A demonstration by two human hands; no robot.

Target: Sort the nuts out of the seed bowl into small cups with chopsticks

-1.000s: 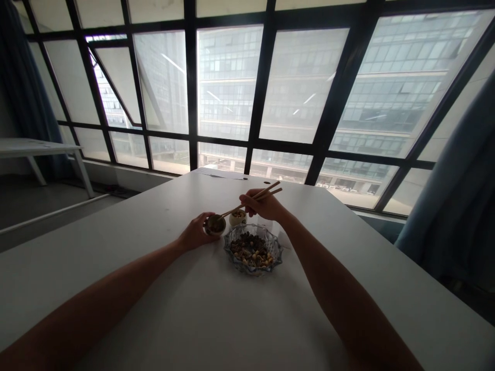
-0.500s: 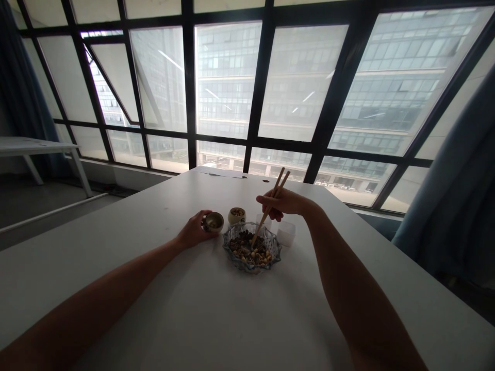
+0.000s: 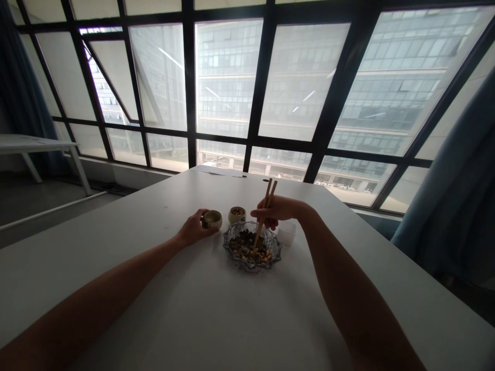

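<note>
My left hand point(image 3: 194, 228) is closed around a small round cup point(image 3: 212, 220), just left of a scalloped glass bowl point(image 3: 252, 266). In that bowl lies a mix of dark pieces and yellowish, nut-like pieces point(image 3: 263, 256). Above its right side, my right hand point(image 3: 275, 210) grips a pair of wooden chopsticks point(image 3: 266, 203), tips down among the pieces. Whether the tips pinch a piece is too small to tell. A second small cup point(image 3: 237, 215), holding some light brown pieces, stands behind the bowl.
A translucent plastic cup point(image 3: 286, 233) stands right of the glass bowl, partly behind my right hand. Everything rests on a white table point(image 3: 185, 309). Paper point(image 3: 220, 171) lies at its far edge, before large windows. Another white table point(image 3: 34, 145) is at far left.
My right hand has moved lower and a little left, the chopsticks now more upright in the bowl. The cup in my left hand has shifted slightly up and levelled.
</note>
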